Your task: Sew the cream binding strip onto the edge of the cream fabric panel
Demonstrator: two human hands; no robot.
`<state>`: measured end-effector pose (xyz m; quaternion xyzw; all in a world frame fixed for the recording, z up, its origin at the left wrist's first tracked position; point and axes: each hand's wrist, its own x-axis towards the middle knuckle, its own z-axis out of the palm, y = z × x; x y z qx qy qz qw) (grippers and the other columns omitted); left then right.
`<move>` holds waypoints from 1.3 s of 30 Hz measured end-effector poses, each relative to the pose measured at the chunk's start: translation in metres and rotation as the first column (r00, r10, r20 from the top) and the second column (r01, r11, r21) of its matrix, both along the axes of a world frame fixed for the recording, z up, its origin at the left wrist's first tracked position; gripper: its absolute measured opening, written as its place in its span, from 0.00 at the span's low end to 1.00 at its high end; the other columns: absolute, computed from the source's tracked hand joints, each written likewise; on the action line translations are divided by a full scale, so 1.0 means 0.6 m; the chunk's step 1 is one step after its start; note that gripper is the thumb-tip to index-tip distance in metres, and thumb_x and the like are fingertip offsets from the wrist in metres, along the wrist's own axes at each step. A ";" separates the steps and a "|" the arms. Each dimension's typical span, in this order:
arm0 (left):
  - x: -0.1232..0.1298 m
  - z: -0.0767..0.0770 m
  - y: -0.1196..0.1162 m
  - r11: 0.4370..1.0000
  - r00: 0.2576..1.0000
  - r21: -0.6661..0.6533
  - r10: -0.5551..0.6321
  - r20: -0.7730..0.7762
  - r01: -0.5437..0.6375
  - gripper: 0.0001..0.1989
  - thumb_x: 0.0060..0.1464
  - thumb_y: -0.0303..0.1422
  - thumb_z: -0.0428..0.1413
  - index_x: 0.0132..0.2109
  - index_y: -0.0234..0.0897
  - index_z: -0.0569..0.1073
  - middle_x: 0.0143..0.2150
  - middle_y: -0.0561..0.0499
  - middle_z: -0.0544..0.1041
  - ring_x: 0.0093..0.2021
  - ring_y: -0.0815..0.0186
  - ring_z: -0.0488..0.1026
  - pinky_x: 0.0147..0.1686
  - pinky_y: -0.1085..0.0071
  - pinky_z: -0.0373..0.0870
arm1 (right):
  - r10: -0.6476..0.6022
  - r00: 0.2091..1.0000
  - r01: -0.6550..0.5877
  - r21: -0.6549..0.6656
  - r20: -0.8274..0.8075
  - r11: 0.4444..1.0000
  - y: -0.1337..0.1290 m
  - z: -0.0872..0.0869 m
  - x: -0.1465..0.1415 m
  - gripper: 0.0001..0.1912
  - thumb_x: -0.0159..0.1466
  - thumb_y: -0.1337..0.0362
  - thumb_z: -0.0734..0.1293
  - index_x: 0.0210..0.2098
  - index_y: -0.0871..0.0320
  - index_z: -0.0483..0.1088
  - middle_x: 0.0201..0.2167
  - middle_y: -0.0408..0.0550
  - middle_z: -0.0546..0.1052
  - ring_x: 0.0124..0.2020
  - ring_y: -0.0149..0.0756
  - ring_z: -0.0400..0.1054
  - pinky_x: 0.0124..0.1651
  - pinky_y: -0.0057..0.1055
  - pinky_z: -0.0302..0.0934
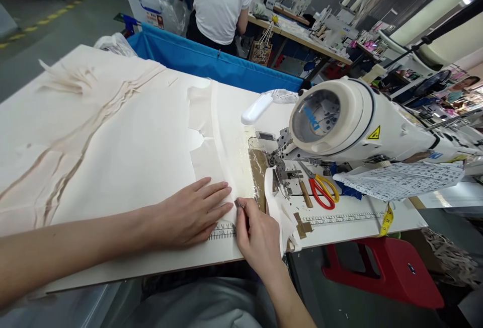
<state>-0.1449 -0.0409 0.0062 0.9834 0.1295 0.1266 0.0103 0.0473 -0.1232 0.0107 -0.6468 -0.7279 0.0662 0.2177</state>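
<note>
My left hand [198, 211] lies flat on the near end of a cream fabric piece [207, 159], its fingers stretched out and pointing right. The piece has a notch in its left edge and a long folded band [221, 137] down its right side. Close beside those fingertips, my right hand [260, 232] is closed on a small metal tool [238, 203]; only its dark tip shows, so its kind is unclear. Another white fabric strip [277, 207] runs from the sewing machine [339, 116] down to the table's front edge, just right of my right hand.
Stacked cream fabric pieces [90, 137] cover the table's left side. Red-and-yellow scissors [323, 189] and a wooden-handled awl [305, 193] lie below the machine head. A blue cloth bin [226, 66] lines the back edge. Behind it is a person [221, 1]. A red stool [388, 267] stands at right.
</note>
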 end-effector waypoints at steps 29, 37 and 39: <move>-0.011 -0.007 0.034 0.980 0.981 0.047 0.195 -0.001 -0.195 0.22 0.66 0.35 0.46 0.62 0.30 0.68 0.64 0.39 0.69 0.64 0.51 0.63 0.60 0.53 0.59 | 0.022 0.998 -0.016 -0.127 0.050 0.992 0.092 0.029 -0.010 0.13 0.70 0.66 0.54 0.47 0.59 0.67 0.25 0.45 0.79 0.24 0.39 0.74 0.26 0.28 0.53; -0.008 -0.012 0.037 0.979 0.980 0.054 0.198 0.021 -0.199 0.22 0.65 0.36 0.47 0.60 0.30 0.69 0.63 0.38 0.69 0.63 0.51 0.64 0.59 0.53 0.59 | 0.027 0.999 -0.024 -0.150 0.018 0.988 0.117 0.001 -0.011 0.13 0.70 0.66 0.53 0.45 0.58 0.67 0.30 0.45 0.80 0.29 0.38 0.75 0.31 0.28 0.58; -0.007 -0.010 0.037 0.978 0.980 0.058 0.199 0.020 -0.200 0.22 0.64 0.36 0.47 0.60 0.29 0.69 0.62 0.38 0.70 0.62 0.50 0.64 0.59 0.53 0.60 | 0.032 0.999 -0.029 -0.148 0.024 0.989 0.117 -0.001 -0.012 0.13 0.70 0.65 0.53 0.45 0.58 0.67 0.30 0.46 0.80 0.29 0.39 0.74 0.30 0.28 0.57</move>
